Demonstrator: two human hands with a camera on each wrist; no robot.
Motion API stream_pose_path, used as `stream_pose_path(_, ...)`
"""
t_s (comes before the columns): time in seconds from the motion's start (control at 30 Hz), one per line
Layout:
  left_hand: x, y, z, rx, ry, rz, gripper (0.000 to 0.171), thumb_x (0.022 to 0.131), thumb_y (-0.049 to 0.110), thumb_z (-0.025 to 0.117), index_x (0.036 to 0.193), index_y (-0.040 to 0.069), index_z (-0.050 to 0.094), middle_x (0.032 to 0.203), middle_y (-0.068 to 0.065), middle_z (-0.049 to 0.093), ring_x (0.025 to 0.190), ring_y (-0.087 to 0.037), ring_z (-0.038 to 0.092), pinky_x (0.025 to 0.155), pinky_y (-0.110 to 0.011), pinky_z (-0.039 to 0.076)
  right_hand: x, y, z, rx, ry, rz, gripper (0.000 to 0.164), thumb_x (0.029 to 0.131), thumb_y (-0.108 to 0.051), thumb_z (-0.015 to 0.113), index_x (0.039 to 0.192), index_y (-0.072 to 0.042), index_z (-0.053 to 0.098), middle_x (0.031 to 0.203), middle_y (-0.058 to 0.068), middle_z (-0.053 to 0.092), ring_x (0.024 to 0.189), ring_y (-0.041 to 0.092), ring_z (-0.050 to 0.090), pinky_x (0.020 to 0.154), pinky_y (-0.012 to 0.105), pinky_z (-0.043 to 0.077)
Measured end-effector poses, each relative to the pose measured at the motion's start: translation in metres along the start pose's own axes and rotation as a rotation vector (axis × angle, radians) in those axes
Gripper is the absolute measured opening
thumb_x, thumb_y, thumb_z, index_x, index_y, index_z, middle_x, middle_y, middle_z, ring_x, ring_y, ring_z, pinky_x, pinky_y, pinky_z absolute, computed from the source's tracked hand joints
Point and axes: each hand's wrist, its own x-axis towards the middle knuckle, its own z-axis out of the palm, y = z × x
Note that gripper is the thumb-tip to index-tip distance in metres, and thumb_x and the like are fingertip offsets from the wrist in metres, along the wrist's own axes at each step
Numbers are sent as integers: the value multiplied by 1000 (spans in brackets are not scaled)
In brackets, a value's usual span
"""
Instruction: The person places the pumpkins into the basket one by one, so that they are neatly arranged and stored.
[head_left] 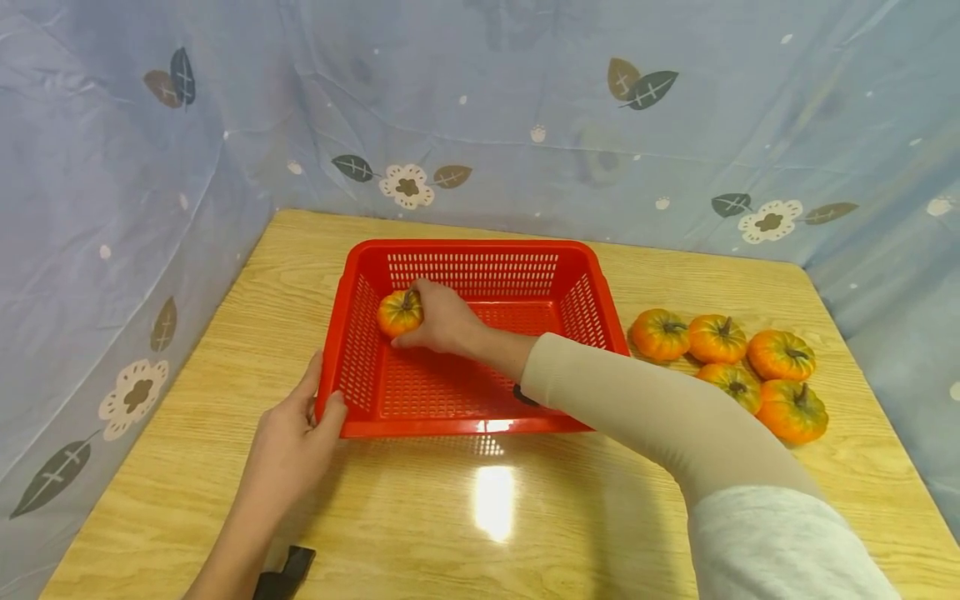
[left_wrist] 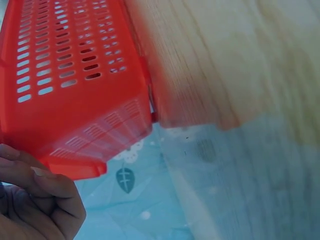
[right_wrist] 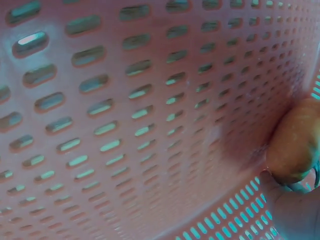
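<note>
A red plastic basket (head_left: 465, 427) with slotted walls stands on the wooden table. Inside it, at the left end, my right hand (head_left: 442, 321) grips a small orange pumpkin (head_left: 395, 315) by its right side. The right wrist view shows the same pumpkin (right_wrist: 295, 142) close to the basket wall, with the thumb (right_wrist: 280, 197) against it. My left hand (head_left: 296, 433) holds the basket's front left corner, thumb over the rim. In the left wrist view the curled fingers (left_wrist: 50, 192) are at the basket's rim (left_wrist: 80, 169).
Several orange pumpkins (head_left: 723, 337) lie grouped on the table right of the basket, beyond my right forearm. A black strap-like piece (head_left: 288, 571) shows beside my left wrist. Blue patterned cloth (head_left: 510, 108) hangs behind the table (head_left: 390, 517) and along its sides.
</note>
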Motion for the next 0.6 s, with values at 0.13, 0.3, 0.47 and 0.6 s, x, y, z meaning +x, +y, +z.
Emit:
stream_pose_path(0.13,0,1,0,10,2,2,63,106,26,50,160,5,26,54,3,43,41,-9,32,37,-27,33,-3,-2,-5,-17,4,13,92,77,-43,88,144,3,44,135,15,56,124,25,54,105,33,43)
stream_pose_path(0.3,0,1,2,18,10,2,63,106,26,50,160,6,27,56,2,45,42,-9,32,38,-27,34,-9,-8,-22,-32,13,37,104,80,-46,85,153,5,32,153,20,42,140,29,41,115,35,33)
stream_pose_path(0.47,0,1,3,12,8,-1,63,106,28,49,161,7,26,54,2,43,41,-10,33,37,-27,35,-18,-17,-47,-36,51,75,98,86,-47,80,155,2,32,156,16,39,142,28,39,115,36,33)
stream_pose_path(0.6,0,1,3,13,12,3,63,106,28,49,161,7,26,53,3,40,41,-9,31,35,-27,33,-28,-19,-73,20,113,108,93,89,-49,76,156,-1,33,156,13,40,141,28,41,113,38,36)
